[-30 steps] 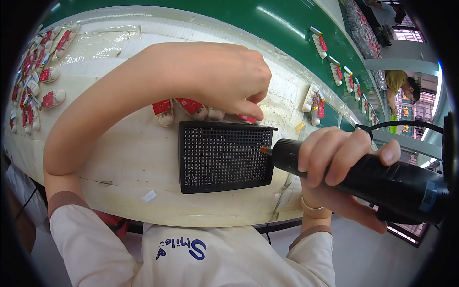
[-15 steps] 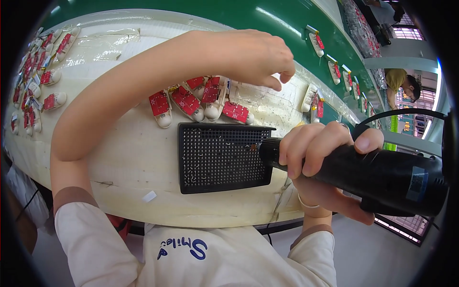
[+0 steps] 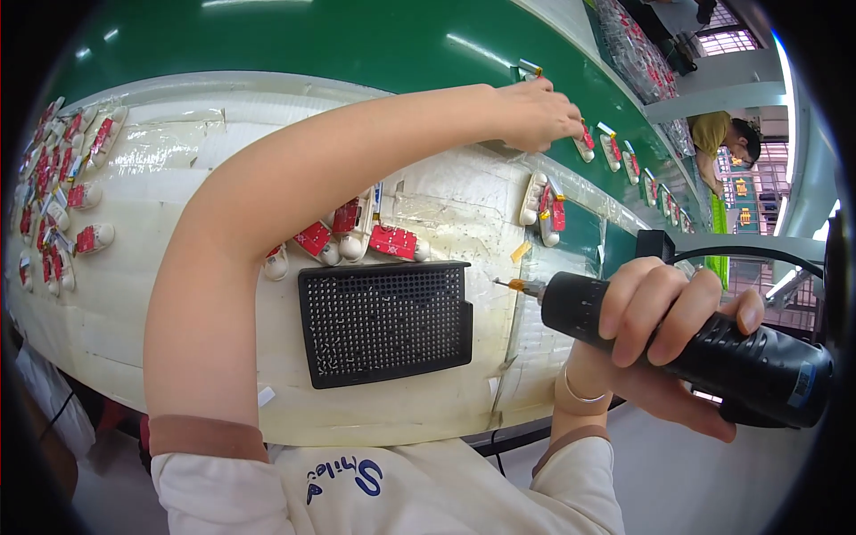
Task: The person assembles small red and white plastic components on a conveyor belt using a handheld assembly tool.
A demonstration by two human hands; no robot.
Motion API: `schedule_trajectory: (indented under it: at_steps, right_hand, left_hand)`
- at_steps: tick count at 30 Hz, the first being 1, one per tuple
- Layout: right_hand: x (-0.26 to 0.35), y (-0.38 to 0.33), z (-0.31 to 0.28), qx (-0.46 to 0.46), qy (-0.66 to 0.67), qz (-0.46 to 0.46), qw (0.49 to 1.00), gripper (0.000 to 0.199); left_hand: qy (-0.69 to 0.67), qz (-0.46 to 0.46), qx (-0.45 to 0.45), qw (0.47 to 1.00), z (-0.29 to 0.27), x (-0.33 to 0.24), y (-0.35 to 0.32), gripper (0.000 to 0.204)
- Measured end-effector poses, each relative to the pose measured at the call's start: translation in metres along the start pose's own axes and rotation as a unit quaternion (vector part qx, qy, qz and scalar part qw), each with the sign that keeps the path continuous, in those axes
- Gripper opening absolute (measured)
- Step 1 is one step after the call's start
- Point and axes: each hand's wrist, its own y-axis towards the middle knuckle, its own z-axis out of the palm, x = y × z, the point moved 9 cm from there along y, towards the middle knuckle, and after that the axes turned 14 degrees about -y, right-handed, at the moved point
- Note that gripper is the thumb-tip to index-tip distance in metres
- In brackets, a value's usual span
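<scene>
Pale worktop [image 3: 116, 303], green surface [image 3: 357, 45] beyond; at near right a black power screwdriver [image 3: 713, 352], long axis slanting from lower right to upper left, nose leftward and slightly up. Its tip hangs just right of the black perforated tray [image 3: 397, 372]. Right hand [image 3: 664, 330]: grip closed round the screwdriver's body; left hand [image 3: 539, 116]: over the green surface, fingers bent beside a red-and-white piece [image 3: 585, 143], cannot tell whether its grip holds anything.

"Where is this?"
"An assembly workshop: matching red-and-white units [image 3: 631, 167] line a long green surface [image 3: 383, 45], near a power driver [image 3: 731, 357] and a black perforated tray [image 3: 392, 375] of small silvery pieces [image 3: 361, 334], while a co-worker [image 3: 711, 134] bends forward farther along."
</scene>
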Motion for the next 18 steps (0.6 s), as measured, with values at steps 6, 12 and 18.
schedule_trajectory:
  at_steps: [6, 12, 18]
  right_hand:
    - [0.004, 0.006, -0.006, -0.006, 0.009, -0.012, 1.000, 0.071]
    - [-0.002, 0.002, -0.016, -0.037, 0.011, -0.007, 0.999, 0.080]
    - [-0.043, 0.001, -0.021, -0.030, 0.039, 0.018, 0.999, 0.094]
  left_hand:
    - [0.045, -0.110, -0.116, 0.986, -0.027, 0.069, -0.006, 0.029]
    - [-0.166, -0.089, -0.044, 0.981, -0.039, 0.048, -0.032, 0.021]
    - [-0.243, -0.126, 0.067, 0.959, -0.022, -0.046, -0.118, 0.021]
